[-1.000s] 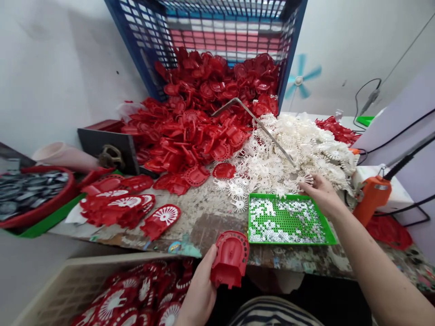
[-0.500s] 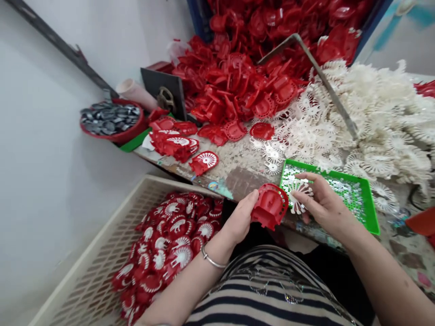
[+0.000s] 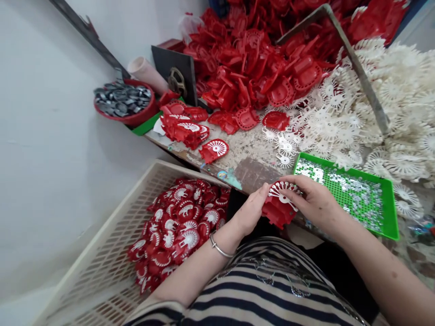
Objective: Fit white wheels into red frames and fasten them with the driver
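My left hand (image 3: 250, 212) grips a red plastic part (image 3: 279, 214), rounded at the far end, by its left side. A white spoked plastic piece (image 3: 282, 192), shaped like a fan, lies over the rounded end of that part. My right hand (image 3: 314, 199) pinches the white piece from the right, thumb on top. Whether the white piece is seated in the red part I cannot tell. Just beyond my right hand stands a green perforated tray (image 3: 390, 213) with small shiny bits in it.
Loose red parts (image 3: 238, 68) are heaped at the back, white spoked pieces (image 3: 350, 122) to the right. A bent metal bar (image 3: 362, 74) rises between them. Assembled red-and-white parts (image 3: 183, 217) fill a cream crate (image 3: 102, 240) below left. A red bowl (image 3: 129, 118) holds dark pieces.
My right hand has brought the white spoked piece left onto the red part, where it was apart before. The view has shifted, so the bench appears further right.
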The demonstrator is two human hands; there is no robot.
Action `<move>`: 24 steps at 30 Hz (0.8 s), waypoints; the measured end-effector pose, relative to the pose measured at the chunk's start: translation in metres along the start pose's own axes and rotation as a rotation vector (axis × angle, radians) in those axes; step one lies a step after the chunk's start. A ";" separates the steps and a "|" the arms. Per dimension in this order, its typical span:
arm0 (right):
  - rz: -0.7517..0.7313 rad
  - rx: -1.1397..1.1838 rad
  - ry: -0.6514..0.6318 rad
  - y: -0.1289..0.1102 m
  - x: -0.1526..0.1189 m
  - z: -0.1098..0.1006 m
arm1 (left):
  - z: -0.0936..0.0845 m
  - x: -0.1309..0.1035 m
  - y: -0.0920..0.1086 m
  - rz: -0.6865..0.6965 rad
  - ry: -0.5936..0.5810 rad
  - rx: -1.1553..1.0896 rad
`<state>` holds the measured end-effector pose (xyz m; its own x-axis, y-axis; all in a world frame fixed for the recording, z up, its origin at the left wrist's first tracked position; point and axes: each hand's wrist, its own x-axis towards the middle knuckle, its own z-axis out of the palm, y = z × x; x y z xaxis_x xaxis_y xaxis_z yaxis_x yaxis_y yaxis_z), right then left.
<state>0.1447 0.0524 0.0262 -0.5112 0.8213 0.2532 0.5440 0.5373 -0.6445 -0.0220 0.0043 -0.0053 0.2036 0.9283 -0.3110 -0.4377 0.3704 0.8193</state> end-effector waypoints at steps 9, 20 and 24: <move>-0.139 -0.238 0.186 -0.011 -0.005 0.015 | 0.003 -0.001 0.003 0.058 0.102 -0.129; 0.536 0.693 -0.150 -0.011 -0.007 0.033 | -0.010 -0.012 0.011 0.294 0.207 0.367; 0.539 0.733 -0.122 -0.021 -0.005 0.037 | -0.015 -0.011 0.010 0.340 0.251 0.447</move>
<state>0.1115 0.0300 0.0119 -0.4001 0.8772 -0.2653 0.1921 -0.2028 -0.9602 -0.0424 -0.0019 -0.0008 -0.1189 0.9913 -0.0560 -0.0217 0.0538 0.9983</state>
